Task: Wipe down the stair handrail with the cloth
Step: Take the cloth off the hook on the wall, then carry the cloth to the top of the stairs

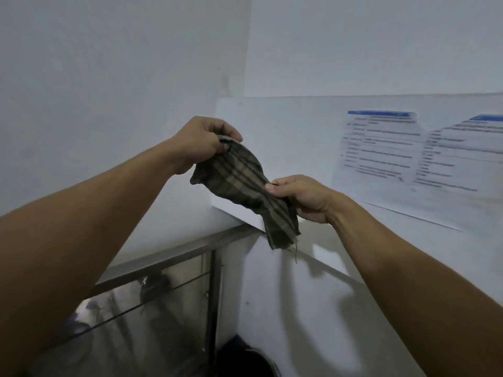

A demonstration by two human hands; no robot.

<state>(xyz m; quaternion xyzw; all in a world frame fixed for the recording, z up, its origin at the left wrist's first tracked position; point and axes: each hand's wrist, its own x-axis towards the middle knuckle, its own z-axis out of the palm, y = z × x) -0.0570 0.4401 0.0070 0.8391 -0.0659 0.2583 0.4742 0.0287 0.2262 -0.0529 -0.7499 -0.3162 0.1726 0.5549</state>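
Both forearms (89, 227) fill the near frame, reaching up and fwd. Left hand (202, 144) clamped on the upper end of the cloth (239, 178), thumb and fingers pinched together over the edge. Right hand (302, 195) clamped on the lower part, fingers closed round the bunched fabric; a frayed tail hangs below that hand. Cloth is dark plaid, stretched on a slant between the two hands, held in air, touching nothing else.

Metal rail (174, 254) w/ glass panel (136, 322) under it runs below and between the hands, well apart from the cloth. Looks like the handrail, top edge bare. Whiteboard (299, 126) w/ blurred printed sheets (381, 145) behind the right hand; text unreadable.

Step, my read: prep, sorting or folding the cloth; wiping not yet begun. Next move calls for gathering cloth into one hand as a pad, lowering it onto the rail top, then pressing along its length.
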